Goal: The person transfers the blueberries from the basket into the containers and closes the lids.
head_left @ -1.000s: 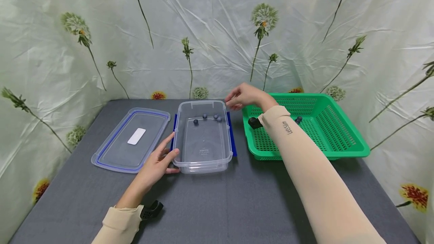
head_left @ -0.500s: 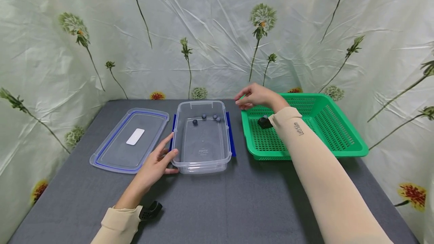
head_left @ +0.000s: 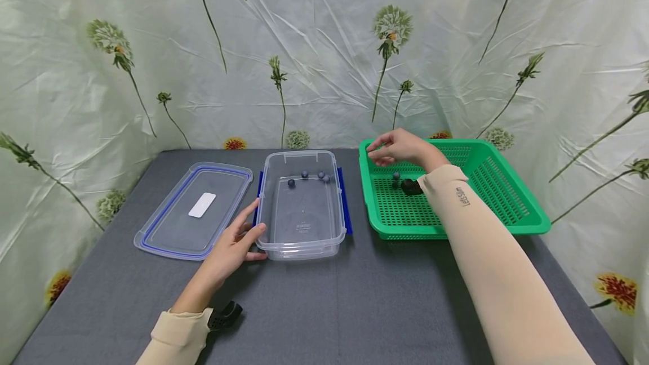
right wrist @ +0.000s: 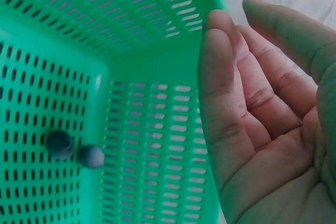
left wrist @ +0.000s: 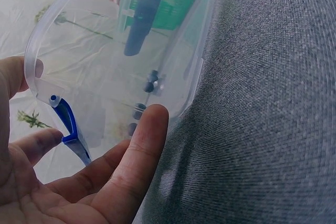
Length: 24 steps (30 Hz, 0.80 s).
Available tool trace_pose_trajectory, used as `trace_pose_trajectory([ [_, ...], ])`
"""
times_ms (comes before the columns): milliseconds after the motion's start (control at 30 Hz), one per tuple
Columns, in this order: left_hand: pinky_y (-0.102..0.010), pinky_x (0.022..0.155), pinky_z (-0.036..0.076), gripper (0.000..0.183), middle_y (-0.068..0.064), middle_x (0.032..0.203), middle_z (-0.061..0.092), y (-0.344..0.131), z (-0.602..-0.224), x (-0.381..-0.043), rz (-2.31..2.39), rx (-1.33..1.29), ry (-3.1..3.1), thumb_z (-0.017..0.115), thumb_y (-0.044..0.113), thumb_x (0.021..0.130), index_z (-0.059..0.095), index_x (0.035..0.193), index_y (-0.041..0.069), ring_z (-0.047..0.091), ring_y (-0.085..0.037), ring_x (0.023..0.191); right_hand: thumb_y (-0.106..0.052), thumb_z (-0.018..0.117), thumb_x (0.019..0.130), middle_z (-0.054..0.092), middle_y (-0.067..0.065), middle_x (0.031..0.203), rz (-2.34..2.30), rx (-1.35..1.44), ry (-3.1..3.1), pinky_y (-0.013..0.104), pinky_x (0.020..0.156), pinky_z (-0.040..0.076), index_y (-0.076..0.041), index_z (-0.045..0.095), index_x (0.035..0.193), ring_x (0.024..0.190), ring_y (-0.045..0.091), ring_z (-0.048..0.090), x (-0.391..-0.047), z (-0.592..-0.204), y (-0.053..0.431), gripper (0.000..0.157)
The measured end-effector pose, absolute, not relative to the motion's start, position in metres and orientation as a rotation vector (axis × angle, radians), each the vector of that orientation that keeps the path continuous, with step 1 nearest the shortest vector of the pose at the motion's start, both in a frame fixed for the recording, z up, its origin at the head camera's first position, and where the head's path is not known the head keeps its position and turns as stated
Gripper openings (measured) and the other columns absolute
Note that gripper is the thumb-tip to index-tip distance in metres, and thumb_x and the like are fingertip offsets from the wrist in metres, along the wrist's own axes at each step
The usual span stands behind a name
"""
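Observation:
My left hand (head_left: 231, 244) rests against the left side of a clear plastic food container (head_left: 304, 244), thumb at the rim and fingers spread along the wall. In the left wrist view, one fingertip touches its blue latch (left wrist: 67, 121). Several blueberries (head_left: 305, 174) lie toward the far end inside it. Over the near-left part of a green slotted basket (head_left: 527, 221) hovers my right hand (head_left: 398, 147), fingers loosely bent. Its palm holds nothing in the right wrist view. Two blueberries (right wrist: 91, 156) lie on the basket floor below that hand.
A clear lid (head_left: 172, 230) with a blue seal and white label lies flat, left of the container. Grey cloth (head_left: 304, 308) covers the table. A floral curtain (head_left: 334, 61) hangs behind.
My right hand has moved right, from beside the container's far right corner to over the basket. The left hand stays at the container, and the blueberries inside have not moved.

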<state>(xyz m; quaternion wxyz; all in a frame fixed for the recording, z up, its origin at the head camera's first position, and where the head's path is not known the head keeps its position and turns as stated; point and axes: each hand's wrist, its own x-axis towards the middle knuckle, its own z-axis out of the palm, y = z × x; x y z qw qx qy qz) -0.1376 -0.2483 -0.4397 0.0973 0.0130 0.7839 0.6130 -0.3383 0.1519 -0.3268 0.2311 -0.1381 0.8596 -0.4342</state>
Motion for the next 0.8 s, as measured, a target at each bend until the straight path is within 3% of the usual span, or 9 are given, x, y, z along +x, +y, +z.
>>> trace_pose_trajectory([
  [233, -0.042, 0.087, 0.070, 0.068, -0.037, 0.166, 0.031, -0.248, -0.440, -0.138, 1.823, 0.043, 2.319, 0.057, 0.035, 0.113, 0.021, 0.172, 0.040, 0.049, -0.056, 0.144, -0.018, 0.069, 0.107, 0.079, 0.001, 0.097, -1.140, -0.365, 2.374, 0.032, 0.084, 0.063, 0.005, 0.064, 0.141, 0.088, 0.014, 0.072, -0.337, -0.338, 0.166, 0.042],
  [433, -0.041, 0.087, 0.070, 0.069, -0.037, 0.164, 0.035, -0.248, -0.440, -0.138, 1.815, 0.048, 2.331, 0.057, 0.035, 0.113, 0.021, 0.172, 0.039, 0.052, -0.055, 0.142, -0.019, 0.068, 0.107, 0.077, -0.001, 0.092, -1.122, -0.312, 2.344, 0.034, 0.088, 0.062, 0.005, 0.062, 0.145, 0.086, 0.016, 0.069, -0.338, -0.349, 0.178, 0.045],
  [800, -0.042, 0.087, 0.070, 0.069, -0.037, 0.164, 0.035, -0.248, -0.440, -0.139, 1.817, 0.046, 2.331, 0.057, 0.035, 0.113, 0.021, 0.172, 0.039, 0.050, -0.055, 0.143, -0.017, 0.069, 0.107, 0.078, 0.006, 0.106, -1.047, -0.257, 2.319, 0.038, 0.096, 0.064, 0.006, 0.061, 0.146, 0.094, 0.016, 0.073, -0.337, -0.367, 0.195, 0.046],
])
